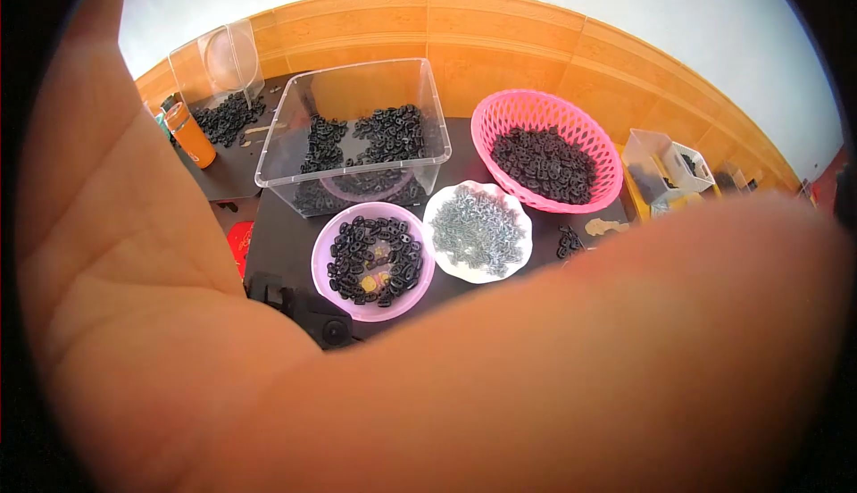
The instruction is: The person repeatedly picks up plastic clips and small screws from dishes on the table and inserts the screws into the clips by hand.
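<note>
Very close to the camera, a blurred hand of mine [161,341] fills the left side and the bottom. I cannot tell which hand it is or make out any grip; its fingertips are not clear. Beyond it stands a lilac bowl [319,277] with black oval link-shaped pieces, close beside a white scalloped dish [436,259] of small shiny clear or metallic pieces [480,229]. A black device with a round knob [332,330] is partly hidden behind the hand.
A clear plastic bin [277,149] and a pink lattice basket [611,180] hold many black pieces. An orange bottle [190,136] and a black pile [228,118] are at left. Small clear containers [650,167] stand at right. Wood panelling [509,42] runs behind.
</note>
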A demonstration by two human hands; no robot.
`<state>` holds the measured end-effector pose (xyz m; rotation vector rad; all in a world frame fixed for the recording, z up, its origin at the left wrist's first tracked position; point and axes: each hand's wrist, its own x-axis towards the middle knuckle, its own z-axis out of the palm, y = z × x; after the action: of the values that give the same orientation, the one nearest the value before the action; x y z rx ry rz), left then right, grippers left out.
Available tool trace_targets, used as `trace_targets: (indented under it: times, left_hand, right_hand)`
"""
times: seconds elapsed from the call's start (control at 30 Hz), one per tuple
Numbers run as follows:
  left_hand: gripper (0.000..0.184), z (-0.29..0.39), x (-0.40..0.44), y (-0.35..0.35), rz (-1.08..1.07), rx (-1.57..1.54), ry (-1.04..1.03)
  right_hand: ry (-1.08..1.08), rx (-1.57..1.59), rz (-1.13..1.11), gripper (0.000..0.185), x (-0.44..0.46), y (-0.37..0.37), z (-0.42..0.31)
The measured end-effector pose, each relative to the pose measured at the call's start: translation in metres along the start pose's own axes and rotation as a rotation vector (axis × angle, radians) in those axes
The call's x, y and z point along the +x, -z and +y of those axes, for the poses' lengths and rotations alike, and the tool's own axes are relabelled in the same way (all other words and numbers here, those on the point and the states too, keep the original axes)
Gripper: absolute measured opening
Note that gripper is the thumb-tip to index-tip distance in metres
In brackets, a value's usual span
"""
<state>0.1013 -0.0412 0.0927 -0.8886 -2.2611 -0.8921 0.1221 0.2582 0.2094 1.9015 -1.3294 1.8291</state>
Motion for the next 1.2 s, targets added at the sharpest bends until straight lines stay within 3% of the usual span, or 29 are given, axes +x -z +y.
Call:
trace_targets:
  times: [0.13,0.2,0.23,0.3,0.47,1.2]
  left_hand:
    - [0.029,0.002,-0.004,0.007,-0.008,0.026,-0.024]
    - [0.028,0.004,-0.005,0.01,-0.023,0.04,-0.028]
    - [0.028,0.005,-0.005,0.011,-0.024,0.047,-0.033]
    - [0.028,0.005,-0.005,0.013,-0.028,0.061,-0.043]
    - [0.026,0.006,-0.007,0.016,-0.041,0.09,-0.056]
    - [0.022,-0.009,-0.005,0.018,-0.069,0.141,-0.1]
  right_hand:
    - [-0.075,-0.033,0.001,0.026,0.011,-0.005,-0.014]
    - [0.026,-0.109,0.022,0.025,0.004,-0.007,-0.005]
    - [0.249,-0.137,0.006,0.025,-0.003,0.0,-0.003]
    - [0.468,-0.163,0.0,0.026,-0.012,0.008,-0.009]
    - [0.62,-0.582,-0.022,0.028,-0.006,0.004,-0.058]
    - [0.348,-0.604,0.025,0.025,-0.017,0.007,-0.003]
